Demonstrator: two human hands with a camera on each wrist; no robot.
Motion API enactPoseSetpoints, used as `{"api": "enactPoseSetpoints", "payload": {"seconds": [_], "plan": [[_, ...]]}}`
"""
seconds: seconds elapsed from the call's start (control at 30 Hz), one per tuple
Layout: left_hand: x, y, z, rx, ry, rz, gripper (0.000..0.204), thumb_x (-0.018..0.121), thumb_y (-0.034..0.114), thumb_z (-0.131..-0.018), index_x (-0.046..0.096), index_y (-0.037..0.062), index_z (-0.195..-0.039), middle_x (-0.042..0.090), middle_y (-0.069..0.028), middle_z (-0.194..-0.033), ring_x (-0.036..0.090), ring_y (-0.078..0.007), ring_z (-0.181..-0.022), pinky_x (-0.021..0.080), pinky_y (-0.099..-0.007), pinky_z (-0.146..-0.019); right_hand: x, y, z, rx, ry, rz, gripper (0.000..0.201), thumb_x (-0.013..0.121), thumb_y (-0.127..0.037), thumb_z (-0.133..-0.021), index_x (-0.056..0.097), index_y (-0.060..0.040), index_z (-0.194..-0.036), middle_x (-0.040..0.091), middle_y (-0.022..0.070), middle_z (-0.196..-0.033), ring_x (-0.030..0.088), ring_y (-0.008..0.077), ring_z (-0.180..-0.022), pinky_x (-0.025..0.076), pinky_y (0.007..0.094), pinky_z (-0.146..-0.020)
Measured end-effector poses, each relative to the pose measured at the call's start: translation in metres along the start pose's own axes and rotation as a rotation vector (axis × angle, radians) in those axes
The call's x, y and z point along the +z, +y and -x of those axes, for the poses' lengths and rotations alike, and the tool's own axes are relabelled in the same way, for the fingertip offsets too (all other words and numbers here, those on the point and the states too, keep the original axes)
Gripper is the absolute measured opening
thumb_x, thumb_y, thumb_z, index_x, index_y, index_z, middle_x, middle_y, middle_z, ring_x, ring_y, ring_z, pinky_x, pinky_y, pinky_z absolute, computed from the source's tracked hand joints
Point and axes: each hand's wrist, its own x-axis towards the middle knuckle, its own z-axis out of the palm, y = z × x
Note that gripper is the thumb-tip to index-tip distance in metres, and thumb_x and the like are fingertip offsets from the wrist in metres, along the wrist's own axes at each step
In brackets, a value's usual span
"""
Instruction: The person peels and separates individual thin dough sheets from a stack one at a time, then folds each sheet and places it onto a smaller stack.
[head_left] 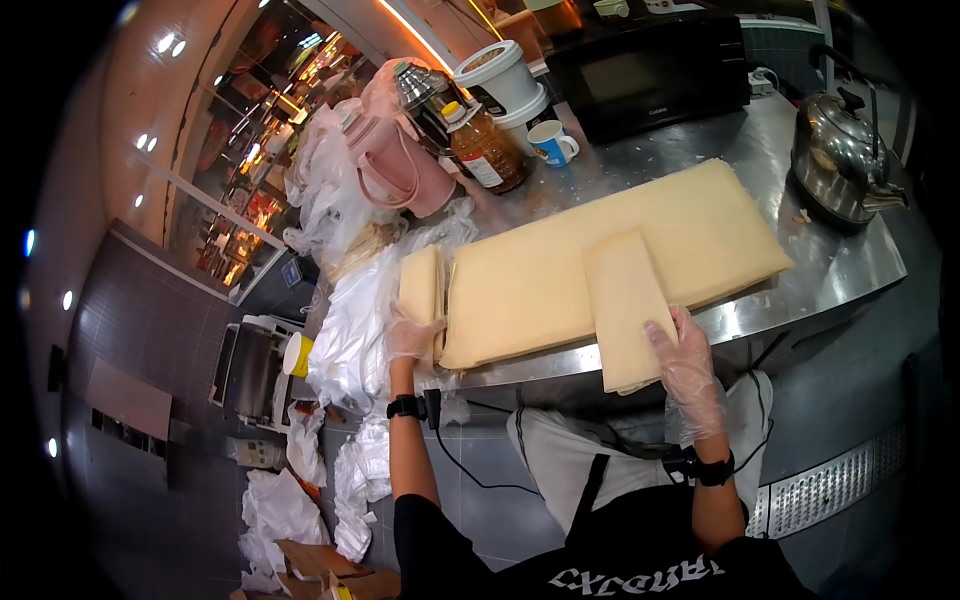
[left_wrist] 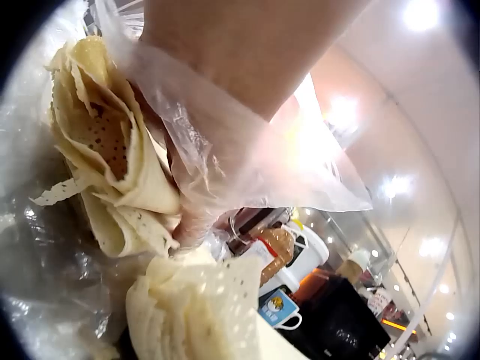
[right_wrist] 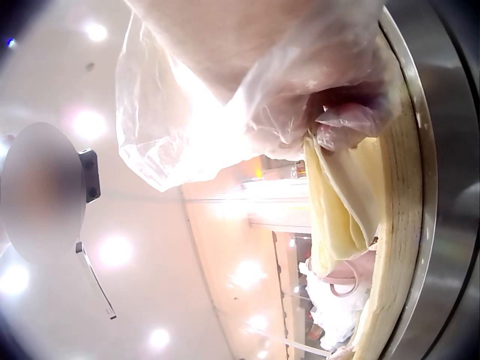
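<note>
A thick stack of thin, pale-yellow, dough-like sheets (head_left: 560, 270) lies on the steel table. My right hand (head_left: 688, 365), in a clear plastic glove, pinches the edge of a folded sheet (head_left: 625, 300). That sheet lies across the stack, its near end jutting past the table edge. In the right wrist view its layers hang loosely apart below the fingers (right_wrist: 349, 127). At the stack's left end, my gloved left hand (head_left: 412, 335) rests on the near end of a narrow folded pile (head_left: 418, 280). Ragged folded ends (left_wrist: 112, 150) show beside it in the left wrist view; its fingertips are partly hidden.
White plastic bags (head_left: 350, 330) crowd the table's left side. Behind the stack stand a pink jug (head_left: 400, 165), a brown bottle (head_left: 487, 150), white tubs (head_left: 497, 80), a blue-and-white mug (head_left: 550, 143) and a black microwave (head_left: 650, 75). A steel kettle (head_left: 840, 155) stands at the right.
</note>
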Motion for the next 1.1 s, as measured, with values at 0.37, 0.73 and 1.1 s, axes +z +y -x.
{"api": "enactPoseSetpoints", "payload": {"seconds": [0.37,0.73,1.1], "plan": [[0.023,-0.025,-0.037,-0.125,-0.123,0.25,0.089,0.067,0.069,-0.077,0.064,-0.0137,-0.11,0.07,-0.0297,-0.099,0.069,-0.0376,-0.097,0.051,-0.0448,-0.084,-0.003,-0.009,0.005,-0.054,0.015,0.01,0.025,0.062,-0.015,-0.094,0.06,0.0039,-0.11,0.069,0.0209,-0.096,0.068,0.0313,-0.089,0.052,0.0369,-0.082],[-0.05,0.038,0.01,-0.15,-0.384,0.362,0.089,0.083,0.025,-0.072,0.028,-0.0083,-0.134,0.065,-0.0232,-0.108,0.068,-0.0286,-0.084,0.06,-0.0395,-0.068,-0.004,-0.009,0.007,-0.036,0.005,-0.003,0.026,0.062,-0.015,-0.093,0.06,0.0041,-0.11,0.069,0.0225,-0.096,0.068,0.0345,-0.089,0.052,0.0385,-0.081],[-0.016,-0.011,-0.02,0.172,0.032,-0.12,0.107,0.065,0.067,-0.082,0.037,-0.0215,-0.135,0.061,-0.0317,-0.121,0.064,-0.0416,-0.105,0.053,-0.041,-0.089,-0.006,-0.011,0.007,-0.11,0.026,0.021,0.027,0.062,-0.017,-0.093,0.059,0.0046,-0.109,0.067,0.0238,-0.096,0.067,0.0379,-0.091,0.052,0.0395,-0.081]]}}
